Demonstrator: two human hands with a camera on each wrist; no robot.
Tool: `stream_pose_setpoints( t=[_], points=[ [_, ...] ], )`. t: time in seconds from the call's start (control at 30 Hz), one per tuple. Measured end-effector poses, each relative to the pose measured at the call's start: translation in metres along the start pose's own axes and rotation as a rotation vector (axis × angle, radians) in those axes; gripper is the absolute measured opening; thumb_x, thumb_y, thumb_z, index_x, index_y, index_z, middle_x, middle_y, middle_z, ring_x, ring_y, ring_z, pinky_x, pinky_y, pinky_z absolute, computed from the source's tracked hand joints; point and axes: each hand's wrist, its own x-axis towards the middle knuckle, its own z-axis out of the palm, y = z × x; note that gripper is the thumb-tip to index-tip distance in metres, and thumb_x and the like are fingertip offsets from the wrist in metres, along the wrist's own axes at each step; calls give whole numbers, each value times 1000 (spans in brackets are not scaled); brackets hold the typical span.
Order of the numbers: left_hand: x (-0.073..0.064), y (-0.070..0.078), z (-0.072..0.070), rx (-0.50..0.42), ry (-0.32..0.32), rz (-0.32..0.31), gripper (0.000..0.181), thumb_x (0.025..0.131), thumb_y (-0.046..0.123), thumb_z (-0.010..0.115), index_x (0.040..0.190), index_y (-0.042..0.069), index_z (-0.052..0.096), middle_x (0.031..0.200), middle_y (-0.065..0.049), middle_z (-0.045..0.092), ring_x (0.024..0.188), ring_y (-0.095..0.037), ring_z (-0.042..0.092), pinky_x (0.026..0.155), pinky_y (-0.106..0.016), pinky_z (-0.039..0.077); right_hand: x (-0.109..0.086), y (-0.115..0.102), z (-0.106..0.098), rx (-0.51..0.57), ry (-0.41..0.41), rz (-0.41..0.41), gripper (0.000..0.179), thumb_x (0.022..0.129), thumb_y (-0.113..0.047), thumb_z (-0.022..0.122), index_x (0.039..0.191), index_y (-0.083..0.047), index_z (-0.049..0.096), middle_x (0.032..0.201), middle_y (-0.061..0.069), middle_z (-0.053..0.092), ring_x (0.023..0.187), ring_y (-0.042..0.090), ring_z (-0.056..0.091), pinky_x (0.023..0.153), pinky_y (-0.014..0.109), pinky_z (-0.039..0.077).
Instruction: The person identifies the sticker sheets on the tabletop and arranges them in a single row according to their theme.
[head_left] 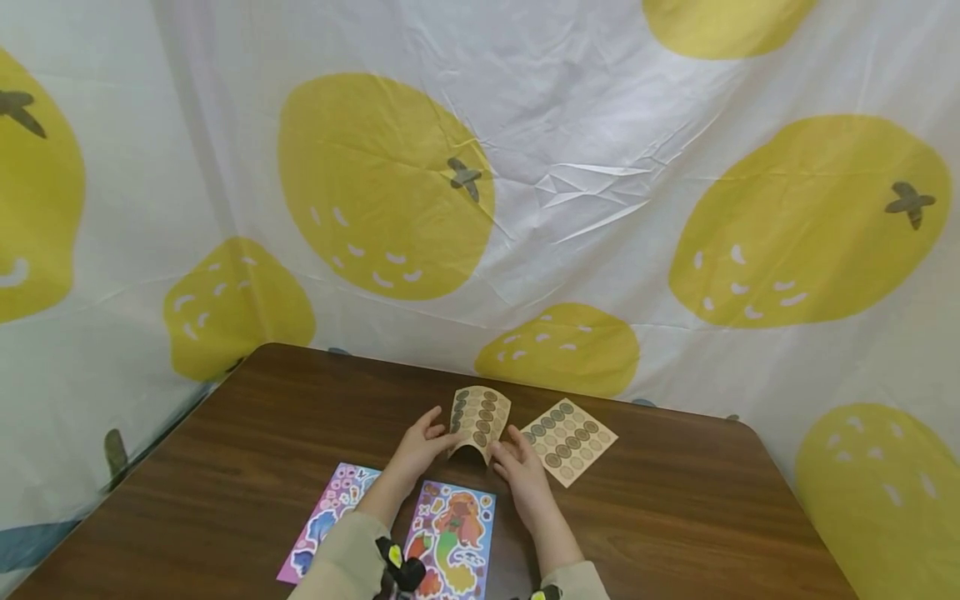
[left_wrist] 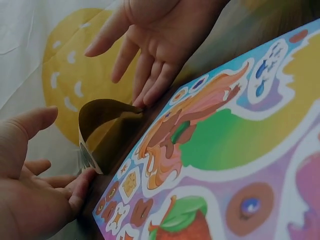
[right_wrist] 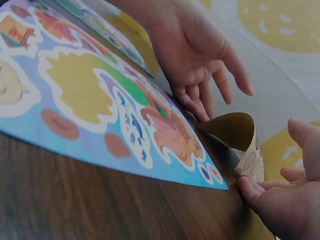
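A tan sheet of round stickers stands arched up on the table, its middle raised between my two hands. My left hand touches its left edge with the outer fingers, while the thumb stays apart from it. At the opposite edge, my right hand touches the sheet with its fingers loosely extended. Both wrist views show the bent sheet as a hollow arch, with neither thumb closed over it. Nearer to me lies a mermaid sticker sheet, flat between my forearms.
A second tan sheet of round stickers lies flat to the right of the arched one. Another colourful sticker sheet is partly under my left forearm. The brown table ends at a lemon-print curtain.
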Motion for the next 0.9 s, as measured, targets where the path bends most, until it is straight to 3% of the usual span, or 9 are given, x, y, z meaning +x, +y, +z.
stream_pose_setpoints(
  t=[0.23,0.5,0.77,0.9],
  points=[
    [0,-1,1,4,-9,6,77,87,16,69,146,-7,25,128,-35,50,112,-37,55,91,-45,45,2,3,2,61,-16,10,61,100,-12,48,145,13,15,134,38,40,123,41,46,99,45,43],
    [-4,-2,3,-9,-19,18,78,88,16,68,147,-7,23,126,-32,54,113,-38,55,94,-47,44,2,3,-1,74,-4,17,57,101,-6,44,145,14,15,131,37,44,117,35,52,96,42,46],
    [-7,-4,7,-27,-22,48,75,88,9,68,147,-7,24,127,-30,53,107,-34,59,87,-38,50,0,0,1,28,18,22,59,100,-5,48,144,15,15,131,40,42,116,37,52,94,44,47],
    [-18,9,7,-49,-30,72,74,87,4,66,145,-9,24,127,-32,51,109,-37,57,89,-39,49,-3,-2,4,-14,41,4,59,98,-3,51,143,15,18,130,40,42,117,40,52,92,43,49]
  ],
)
